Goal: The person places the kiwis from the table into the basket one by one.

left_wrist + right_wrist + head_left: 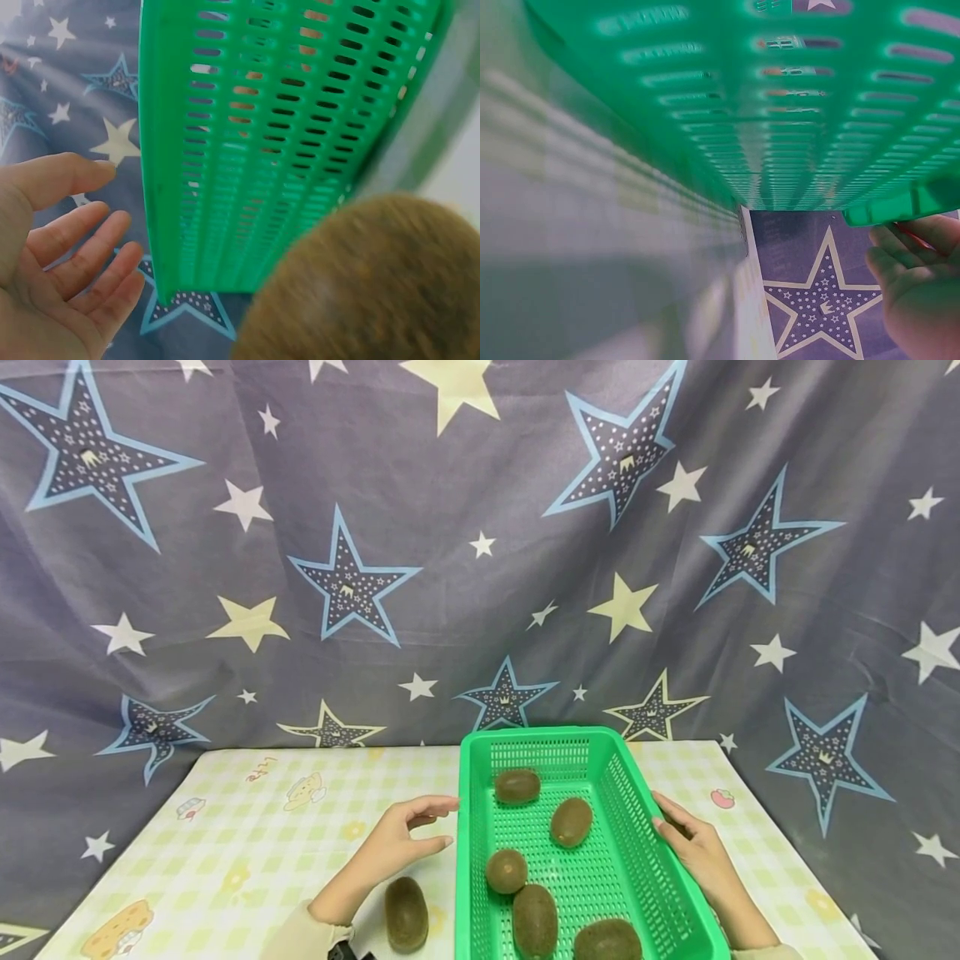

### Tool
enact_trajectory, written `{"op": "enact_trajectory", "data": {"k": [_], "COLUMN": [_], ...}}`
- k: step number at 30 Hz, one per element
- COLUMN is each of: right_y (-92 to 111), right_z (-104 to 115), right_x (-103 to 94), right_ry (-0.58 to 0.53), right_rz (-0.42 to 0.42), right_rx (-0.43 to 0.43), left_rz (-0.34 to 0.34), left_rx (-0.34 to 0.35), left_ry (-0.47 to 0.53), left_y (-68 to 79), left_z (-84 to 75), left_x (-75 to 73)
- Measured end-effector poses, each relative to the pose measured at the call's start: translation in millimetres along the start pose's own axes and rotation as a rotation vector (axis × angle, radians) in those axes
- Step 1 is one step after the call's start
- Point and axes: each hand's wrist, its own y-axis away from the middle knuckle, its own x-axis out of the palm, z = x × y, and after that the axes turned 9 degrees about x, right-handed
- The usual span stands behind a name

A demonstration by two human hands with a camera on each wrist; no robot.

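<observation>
A green plastic basket (pixel 472 860) with slotted walls stands on the table, several brown kiwis (pixel 572 822) lying spread over its floor. My right hand (pixel 701 852) holds its right rim; in the right wrist view the fingers (pixel 889 251) curl up beneath the rim's edge. Just left of the basket is my left hand (pixel 405 835), fingers relaxed and thumb spread. The left wrist view shows a gap between these fingers (pixel 86 259) and the basket wall (pixel 225 187). A single kiwi (pixel 407 914) lies outside the basket, close to the left wrist.
A pale checked cloth with printed cartoon figures covers the table (pixel 247 827). Behind it hangs a grey curtain (pixel 420 635) patterned with stars, and the basket's far end stands near it.
</observation>
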Motion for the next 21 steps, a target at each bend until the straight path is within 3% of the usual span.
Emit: {"op": "enact_trajectory", "data": {"k": [7, 21], "right_y": [0, 0], "right_z": [0, -1], "right_x": [0.0, 0.6], "right_ry": [-0.004, -0.008], "right_rz": [0.001, -0.012], "right_rx": [0.004, 0.010], "left_rz": [-0.002, 0.102], "left_rx": [-0.031, 0.020], "left_ry": [-0.022, 0.008], "left_y": [14.5, 41.4], "left_z": [9.0, 22.1], "left_x": [-6.3, -21.2]}}
